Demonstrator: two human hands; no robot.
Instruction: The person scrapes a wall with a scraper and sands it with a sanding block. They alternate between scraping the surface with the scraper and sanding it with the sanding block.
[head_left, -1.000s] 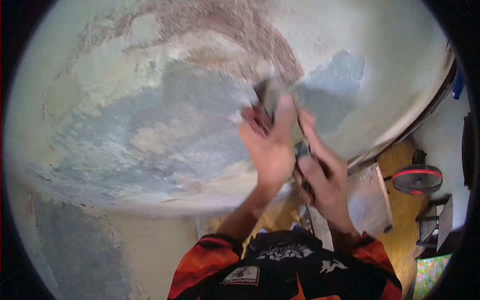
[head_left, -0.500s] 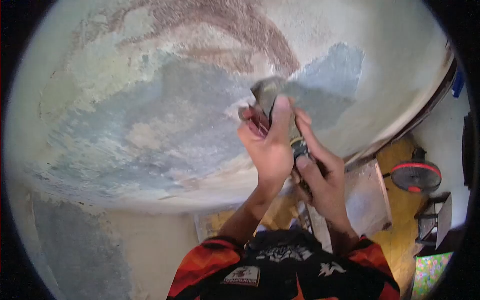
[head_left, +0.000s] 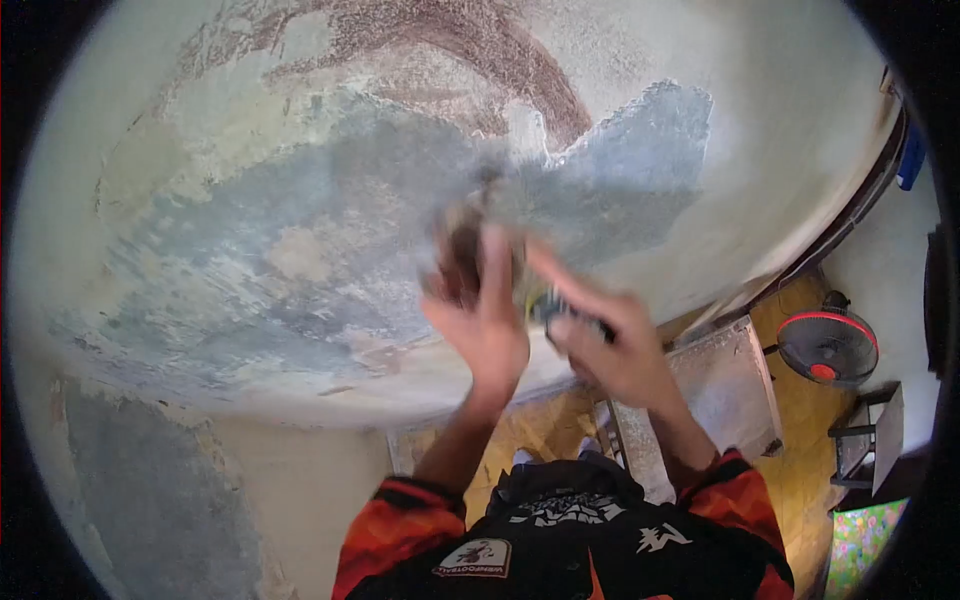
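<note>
My left hand (head_left: 485, 325), thumb raised, closes round a dark, reddish-brown thing (head_left: 465, 255) blurred by motion; I cannot tell its kind. Just to its right, my right hand (head_left: 612, 345) grips a grimy hand tool (head_left: 547, 305) by its dark handle, where a yellow band shows. The tool's far end is smeared and partly covered by the left hand. Both hands are close together in front of a patchy wall (head_left: 370, 210) of grey-blue filler, pale paint and a rough brown arc. A short tongue of white filler (head_left: 527, 133) borders that arc.
A black and red fan (head_left: 828, 347) stands at the right, near a dark-framed stand (head_left: 868, 440) and a flowered cloth (head_left: 862, 545). A worn board (head_left: 725, 390) is beside my right arm, above the yellowish floor (head_left: 525, 430). Something blue (head_left: 910, 158) is at the far right.
Both hands have moved left and slightly down, away from the brown arc, with what they hold. The white filler at the arc's lower end is now uncovered.
</note>
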